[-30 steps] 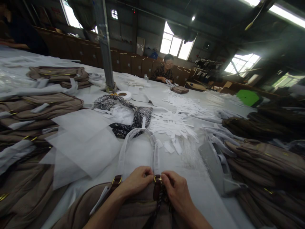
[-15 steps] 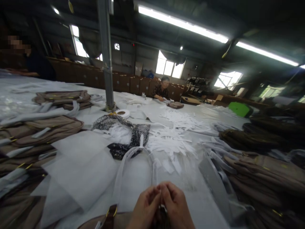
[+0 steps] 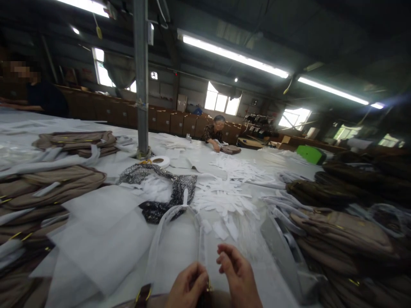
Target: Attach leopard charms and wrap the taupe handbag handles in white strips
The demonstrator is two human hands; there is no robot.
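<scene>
At the bottom edge lies a taupe bag [image 3: 157, 301], mostly cut off by the frame. Its handle [image 3: 156, 239], wrapped in white, stands up in a loop. A dark brown tab with a gold ring [image 3: 143, 295] joins it on the left. My left hand [image 3: 189, 284] is closed in a pinch by the handle's right end, close to another bit of gold hardware [image 3: 209, 285]; what its fingers grip is hidden. Just right of it, my right hand [image 3: 238, 273] is raised off the bag, fingers loosely bent and apart, holding nothing visible.
White sheets [image 3: 105, 226] lie left, beside stacked taupe bags [image 3: 51, 182]. Ahead are black-and-white patterned material [image 3: 173, 192], a tape roll [image 3: 159, 161] and scattered white strips [image 3: 221, 194]. More bags [image 3: 343, 231] are piled right. A post [image 3: 141, 85] rises from the table; two people work beyond.
My hands were together at the fingertips; now they are apart, the right one lifted away to the right and opened, the left lower and to the left. The view has tilted up slightly.
</scene>
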